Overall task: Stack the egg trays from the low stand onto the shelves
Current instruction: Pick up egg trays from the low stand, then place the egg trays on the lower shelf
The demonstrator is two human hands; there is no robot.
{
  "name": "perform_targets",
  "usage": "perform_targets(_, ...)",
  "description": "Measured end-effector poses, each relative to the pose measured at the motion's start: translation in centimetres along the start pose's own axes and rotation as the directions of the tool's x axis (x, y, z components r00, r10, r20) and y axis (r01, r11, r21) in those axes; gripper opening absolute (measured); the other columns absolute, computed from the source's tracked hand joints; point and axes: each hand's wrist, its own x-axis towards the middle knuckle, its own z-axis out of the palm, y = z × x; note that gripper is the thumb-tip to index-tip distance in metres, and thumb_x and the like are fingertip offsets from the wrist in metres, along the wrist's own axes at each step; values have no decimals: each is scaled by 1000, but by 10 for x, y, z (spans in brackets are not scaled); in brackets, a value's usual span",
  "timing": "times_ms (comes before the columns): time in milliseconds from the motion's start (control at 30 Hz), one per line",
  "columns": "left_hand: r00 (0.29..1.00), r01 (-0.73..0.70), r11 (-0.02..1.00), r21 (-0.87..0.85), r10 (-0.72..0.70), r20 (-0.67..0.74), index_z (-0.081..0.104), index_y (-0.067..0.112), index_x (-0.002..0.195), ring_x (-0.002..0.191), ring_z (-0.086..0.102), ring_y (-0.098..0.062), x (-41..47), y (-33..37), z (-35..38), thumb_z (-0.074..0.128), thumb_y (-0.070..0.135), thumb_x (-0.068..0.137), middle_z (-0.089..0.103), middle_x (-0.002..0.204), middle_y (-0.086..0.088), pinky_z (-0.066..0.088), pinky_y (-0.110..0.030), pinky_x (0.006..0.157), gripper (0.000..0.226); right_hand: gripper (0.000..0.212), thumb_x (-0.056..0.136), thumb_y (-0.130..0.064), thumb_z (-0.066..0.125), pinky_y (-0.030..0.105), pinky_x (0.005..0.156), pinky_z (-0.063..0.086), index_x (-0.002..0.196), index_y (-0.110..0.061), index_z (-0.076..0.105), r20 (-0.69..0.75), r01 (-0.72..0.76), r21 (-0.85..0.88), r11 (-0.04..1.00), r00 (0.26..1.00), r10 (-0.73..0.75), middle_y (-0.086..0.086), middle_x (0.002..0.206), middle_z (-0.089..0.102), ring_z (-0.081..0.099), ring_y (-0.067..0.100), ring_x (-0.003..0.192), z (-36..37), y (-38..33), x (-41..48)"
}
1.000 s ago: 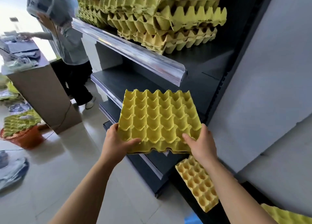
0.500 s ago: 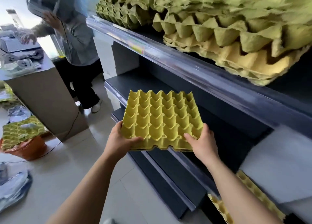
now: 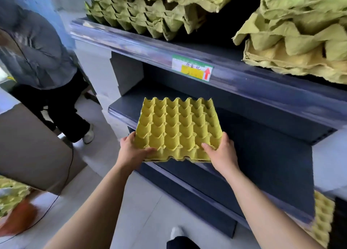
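- While the left grip (image 3: 134, 151) and the right grip (image 3: 222, 155) clasp its two near corners, the yellow egg tray (image 3: 178, 128) is held level, cups up. Its far half is over the front of the dark middle shelf (image 3: 124, 107). Cannot tell whether it touches the shelf.
- Left grip: thumb on top of the near-left cups, fingers hidden beneath the tray.
- Right grip: thumb on top at the near-right corner, fingers along the tray's side edge.
- Upper shelf (image 3: 131, 39): two piles of greenish trays, a left stack (image 3: 135, 12) and a right stack (image 3: 296, 42), with a dark gap between them.
- Price label (image 3: 192, 69) with a red arrow on the upper shelf's front strip, directly above the held tray.
- Low right, by the shelving's end: another yellow tray (image 3: 323, 220), partly hidden.
- Far left: second person (image 3: 37, 51), grey jacket and dark trousers, beside a brown table (image 3: 28, 145).
- Bottom left: more trays (image 3: 11, 192) atop an orange basket (image 3: 16, 216), blurred.
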Motion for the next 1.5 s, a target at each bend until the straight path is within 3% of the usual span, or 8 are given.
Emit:
perform_targets(200, 999, 39, 999, -19, -38, 31, 57, 18, 127, 100, 62, -21, 70, -5, -18, 87, 50, 38, 59, 119, -5, 55, -44, 91, 99, 83, 87, -46, 63, 40, 91, 45, 148, -10, 20, -37, -63, -13, 998, 997, 62, 16, 140, 38, 46, 31, 123, 45, -34, 31)
perform_targets(433, 996, 3, 1000, -15, -2, 89, 61, 13, 117, 94, 63, -22, 140, -6, -37, 90, 21, 63, 67, 106, -4, 50, -32, 78, 62, 87, 89, -49, 58, 42, 95, 43, 151, -9, 13, -52, -139, -28, 990, 989, 137, 16, 146, 31, 41, 31, 129, 87, -68, 65)
perform_targets(733, 962, -85, 996, 21, 76, 262, 63, 26, 108, 95, 66, -24, 234, -13, -66, 82, 48, 43, 67, 108, -5, 55, -44, 86, 71, 91, 89, -46, 60, 40, 100, 39, 151, -9, 5, -32, -268, 26, 963, 963, 269, 16, 150, 24, 38, 31, 132, 145, -107, 80)
perform_targets(933, 919, -207, 976, 69, 169, 357, 60, 13, 104, 83, 62, -20, 278, -20, -73, 86, 33, 64, 67, 95, -1, 42, -23, 60, 52, 88, 90, -35, 62, 27, 87, 38, 153, -15, 4, -44, -340, 72, 938, 938, 344, 12, 153, 19, 45, 29, 127, 174, -128, 85)
perform_targets(1067, 902, -264, 959, 101, 209, 378, 59, 18, 104, 76, 60, -9, 297, -29, -70, 85, 32, 71, 66, 93, 3, 39, -21, 57, 44, 88, 88, -36, 65, 25, 79, 40, 153, -16, 9, -111, -377, 61, 924, 918, 381, 13, 149, 24, 51, 29, 120, 183, -133, 88)
perform_targets(1133, 898, -296, 945, 141, 225, 378, 58, 20, 105, 84, 62, -16, 301, -32, -70, 84, 42, 68, 65, 98, 0, 43, -27, 61, 50, 85, 86, -37, 66, 26, 81, 42, 152, -15, 15, -137, -377, 22, 926, 916, 377, 13, 146, 29, 52, 29, 119, 184, -133, 88)
perform_targets(1300, 865, -489, 800, 347, 394, 312, 51, 10, 134, 122, 44, -39, 280, -19, -69, 73, 30, 83, 50, 136, -16, 38, -46, 99, 60, 64, 89, -33, 64, 33, 98, 42, 143, -10, 39, -256, -286, -108, 952, 934, 251, 10, 142, 41, 47, 26, 125, 167, -132, 70)
perform_targets(1500, 633, -774, 531, 344, 630, 450, 60, 10, 131, 118, 51, -38, 196, 21, -41, 67, 27, 89, 59, 133, -9, 39, -47, 99, 46, 42, 93, -24, 57, 34, 101, 41, 132, -10, 56, -397, -207, -266, 941, 913, 89, 5, 141, 51, 50, 25, 125, 115, -106, 11)
